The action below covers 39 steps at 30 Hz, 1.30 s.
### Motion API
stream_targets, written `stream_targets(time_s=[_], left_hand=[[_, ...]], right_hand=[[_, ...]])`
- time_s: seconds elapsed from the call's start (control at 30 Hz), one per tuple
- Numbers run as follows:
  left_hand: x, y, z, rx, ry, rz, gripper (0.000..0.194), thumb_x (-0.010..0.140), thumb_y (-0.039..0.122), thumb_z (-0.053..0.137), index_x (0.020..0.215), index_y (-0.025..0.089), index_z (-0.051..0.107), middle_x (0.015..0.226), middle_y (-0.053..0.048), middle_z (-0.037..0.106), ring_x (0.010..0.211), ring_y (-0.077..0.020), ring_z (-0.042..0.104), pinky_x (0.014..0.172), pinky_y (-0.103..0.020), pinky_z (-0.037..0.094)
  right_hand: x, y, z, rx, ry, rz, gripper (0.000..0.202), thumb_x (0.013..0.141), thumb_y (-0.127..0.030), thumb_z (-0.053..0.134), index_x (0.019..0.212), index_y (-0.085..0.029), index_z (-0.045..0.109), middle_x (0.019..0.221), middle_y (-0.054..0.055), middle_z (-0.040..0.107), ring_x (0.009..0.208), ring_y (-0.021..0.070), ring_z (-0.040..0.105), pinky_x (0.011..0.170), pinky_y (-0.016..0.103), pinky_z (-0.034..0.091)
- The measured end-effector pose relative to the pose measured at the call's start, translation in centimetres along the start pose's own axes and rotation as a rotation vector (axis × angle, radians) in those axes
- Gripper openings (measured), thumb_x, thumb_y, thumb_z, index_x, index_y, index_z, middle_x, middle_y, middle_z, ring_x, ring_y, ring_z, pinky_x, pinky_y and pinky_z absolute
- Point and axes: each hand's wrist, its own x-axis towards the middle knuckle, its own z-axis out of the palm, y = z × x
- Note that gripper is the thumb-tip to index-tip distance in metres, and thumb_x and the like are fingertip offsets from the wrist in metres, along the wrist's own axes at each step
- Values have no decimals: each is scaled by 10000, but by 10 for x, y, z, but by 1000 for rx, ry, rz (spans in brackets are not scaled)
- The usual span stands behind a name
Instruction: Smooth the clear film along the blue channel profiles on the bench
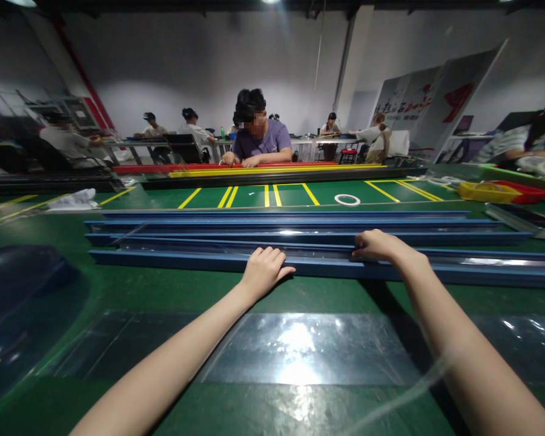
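Long blue plastic channels (200, 264) lie side by side across the green table in front of me. My left hand (266, 270) rests over the near wall of the closest channel, its fingers curled inside and its thumb along the outer face. Further right, my right hand (376, 245) has its fingers curled and pressed together over the same channel. Whatever its fingertips hold or press, if anything, is hidden. Glossy clear film (490, 262) seems to line the channel. A clear plastic strip (309, 348) lies flat on the table nearer to me.
Red, yellow and black strips (272, 172) lie across the far side, where a co-worker in a purple shirt (272, 139) leans. A white ring (347, 200), yellow and red trays (490, 192), crumpled white material (75, 200) and a dark bagged object (22, 284) surround the channels.
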Motion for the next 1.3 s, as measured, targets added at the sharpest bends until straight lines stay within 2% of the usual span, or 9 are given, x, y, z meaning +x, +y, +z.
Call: stream_targets(time_s=[0.2,0.47,0.6,0.73,0.87,1.07,1.3], left_hand=[[0,1,0,-49,12,-49,352,784,489,459,698,158,544,734,-26,564,700,-153,485,602,-272,322],[1,2,-4,-115,-28,-128,353,757,510,475,733,172,575,743,-30,542,740,-160,488,624,-258,356],[2,1,-5,-160,-31,-130,361,760,522,463,782,171,545,764,-17,561,754,-153,504,640,-252,364],[3,1,-5,-151,-34,-132,379,766,540,438,740,171,522,732,-10,557,724,-145,503,616,-249,362],[3,-1,-5,-132,-36,-121,390,771,547,426,696,174,510,704,-9,553,693,-142,497,587,-249,354],[3,-1,-4,-128,-27,-129,400,759,562,429,699,174,507,700,-12,553,688,-142,498,579,-246,347],[0,1,-1,-1,-33,-85,408,782,553,401,726,167,520,708,-35,553,685,-162,498,575,-268,318]], right_hand=[[-2,-16,-2,-3,25,-71,285,704,-401,532,839,-175,638,836,95,650,708,185,587,533,237,379],[-9,-47,-6,33,202,-213,240,743,-386,505,848,-195,605,897,72,640,789,181,575,583,226,372],[-5,-52,-1,59,241,-273,199,756,-355,502,824,-193,596,867,65,641,772,169,573,608,222,368],[1,-56,6,121,267,-337,153,771,-289,487,822,-193,593,852,52,644,771,156,571,619,208,363],[3,-60,10,103,282,-296,147,769,-290,488,808,-201,597,833,52,646,749,164,571,592,216,349],[3,-66,12,107,299,-190,225,734,-414,540,791,-203,592,846,56,642,762,182,572,554,231,337],[4,-69,15,111,311,-137,203,736,-410,537,766,-212,575,839,43,640,774,181,570,520,224,309]])
